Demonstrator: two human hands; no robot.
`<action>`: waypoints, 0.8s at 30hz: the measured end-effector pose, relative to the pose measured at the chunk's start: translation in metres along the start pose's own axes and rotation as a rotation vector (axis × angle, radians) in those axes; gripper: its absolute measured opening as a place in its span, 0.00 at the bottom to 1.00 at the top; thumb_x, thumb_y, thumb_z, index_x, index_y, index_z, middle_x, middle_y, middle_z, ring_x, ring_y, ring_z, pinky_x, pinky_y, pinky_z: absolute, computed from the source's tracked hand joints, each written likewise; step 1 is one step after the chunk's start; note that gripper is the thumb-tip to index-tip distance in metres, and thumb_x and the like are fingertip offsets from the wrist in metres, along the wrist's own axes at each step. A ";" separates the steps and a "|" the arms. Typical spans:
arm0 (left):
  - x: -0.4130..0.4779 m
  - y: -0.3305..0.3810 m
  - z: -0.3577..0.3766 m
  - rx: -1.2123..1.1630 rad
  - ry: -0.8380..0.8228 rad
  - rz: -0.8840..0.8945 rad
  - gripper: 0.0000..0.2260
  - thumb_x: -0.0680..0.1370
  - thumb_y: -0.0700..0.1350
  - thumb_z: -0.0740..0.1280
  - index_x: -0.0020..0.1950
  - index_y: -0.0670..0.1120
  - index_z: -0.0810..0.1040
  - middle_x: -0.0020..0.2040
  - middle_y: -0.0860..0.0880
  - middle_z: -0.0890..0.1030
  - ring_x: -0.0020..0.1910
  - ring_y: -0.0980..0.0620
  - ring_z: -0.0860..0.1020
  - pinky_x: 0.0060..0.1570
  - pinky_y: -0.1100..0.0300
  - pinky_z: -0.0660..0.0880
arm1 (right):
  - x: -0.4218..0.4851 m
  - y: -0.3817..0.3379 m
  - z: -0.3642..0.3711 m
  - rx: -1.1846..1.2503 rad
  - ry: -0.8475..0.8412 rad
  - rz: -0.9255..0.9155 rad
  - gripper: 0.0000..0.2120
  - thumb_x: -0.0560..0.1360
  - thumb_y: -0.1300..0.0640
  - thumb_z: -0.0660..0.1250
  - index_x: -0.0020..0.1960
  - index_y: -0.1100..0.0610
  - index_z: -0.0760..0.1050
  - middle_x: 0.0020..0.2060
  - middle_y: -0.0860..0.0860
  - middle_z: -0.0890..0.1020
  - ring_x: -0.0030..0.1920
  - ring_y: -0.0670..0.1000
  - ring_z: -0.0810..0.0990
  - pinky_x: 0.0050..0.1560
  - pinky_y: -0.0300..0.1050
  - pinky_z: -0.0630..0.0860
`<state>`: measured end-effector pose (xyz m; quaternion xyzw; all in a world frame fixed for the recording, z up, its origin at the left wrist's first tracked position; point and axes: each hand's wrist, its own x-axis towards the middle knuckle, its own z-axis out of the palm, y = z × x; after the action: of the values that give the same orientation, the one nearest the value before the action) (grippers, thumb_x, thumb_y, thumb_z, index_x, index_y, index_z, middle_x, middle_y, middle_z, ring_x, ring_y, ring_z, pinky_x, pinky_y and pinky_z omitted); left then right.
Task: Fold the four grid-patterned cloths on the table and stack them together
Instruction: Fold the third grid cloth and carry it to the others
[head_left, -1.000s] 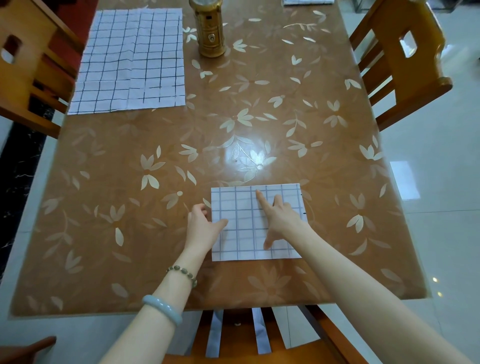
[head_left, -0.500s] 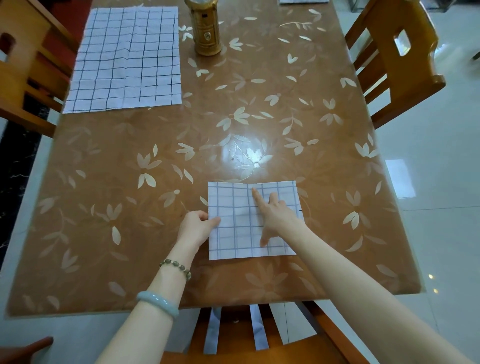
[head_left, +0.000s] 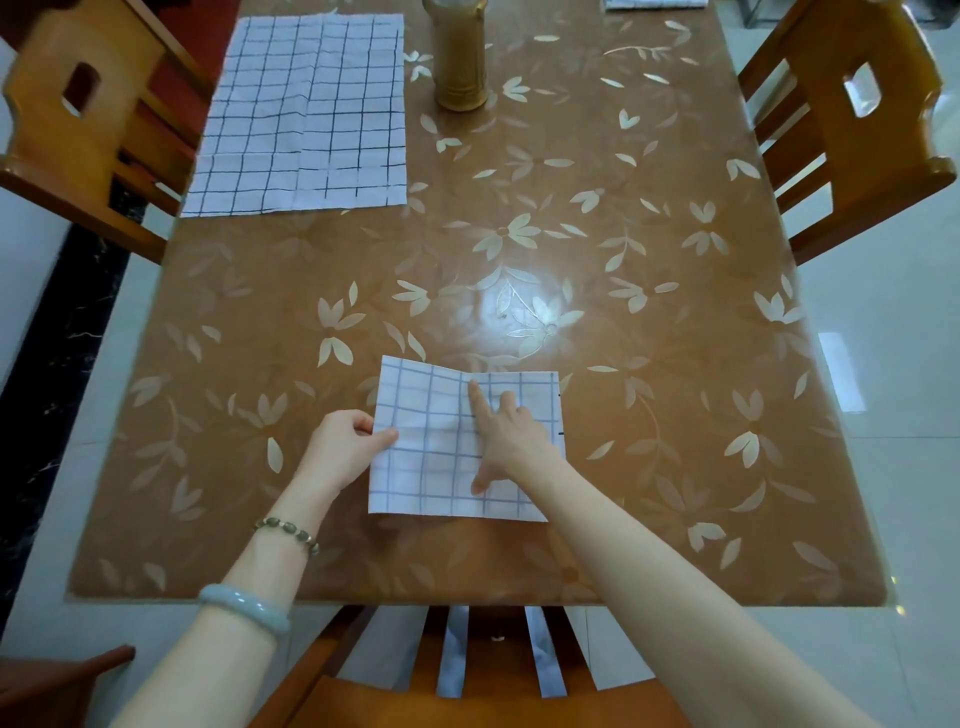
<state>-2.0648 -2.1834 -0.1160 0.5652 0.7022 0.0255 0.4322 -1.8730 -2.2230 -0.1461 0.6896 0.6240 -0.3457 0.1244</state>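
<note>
head view, folded cloth (head_left: 441, 467): middle of the tabletop (head_left: 675, 322) near edge
left hand (head_left: 343, 447): thumb and fingers pinch its left edge
right hand (head_left: 511, 439): fingers spread, index pressing its centre
risk: pinched edge folds askew if the press slips, layers misalign

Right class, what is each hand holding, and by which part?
Left hand pinches the folded cloth at its left edge; right hand only presses on top.

Flowery table (head_left: 649, 312) has a folded cloth (head_left: 431, 457) under the right hand (head_left: 511, 436), flat cloth (head_left: 301, 119) and gold container (head_left: 460, 62) well beyond it.
</note>
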 end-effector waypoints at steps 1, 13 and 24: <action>0.001 -0.001 0.001 -0.003 0.004 0.002 0.09 0.76 0.47 0.70 0.43 0.42 0.79 0.40 0.46 0.81 0.40 0.49 0.78 0.35 0.58 0.71 | 0.000 0.001 -0.001 -0.001 0.008 -0.004 0.64 0.60 0.49 0.80 0.76 0.51 0.36 0.69 0.60 0.59 0.63 0.62 0.67 0.54 0.57 0.74; 0.003 -0.004 0.010 -0.046 0.012 0.010 0.09 0.76 0.47 0.69 0.44 0.41 0.78 0.40 0.47 0.81 0.41 0.49 0.79 0.39 0.55 0.74 | -0.004 0.013 0.020 0.306 0.284 -0.093 0.21 0.73 0.58 0.66 0.66 0.53 0.71 0.52 0.54 0.70 0.51 0.55 0.73 0.48 0.51 0.75; -0.010 0.003 0.007 -0.070 0.026 0.082 0.07 0.76 0.47 0.69 0.45 0.43 0.78 0.42 0.49 0.81 0.42 0.51 0.79 0.40 0.55 0.76 | -0.002 0.013 0.014 0.321 0.232 -0.049 0.31 0.65 0.51 0.72 0.64 0.52 0.64 0.52 0.51 0.65 0.52 0.53 0.69 0.39 0.45 0.71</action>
<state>-2.0578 -2.1938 -0.1127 0.5779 0.6826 0.0751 0.4410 -1.8653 -2.2353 -0.1589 0.7203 0.5878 -0.3619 -0.0685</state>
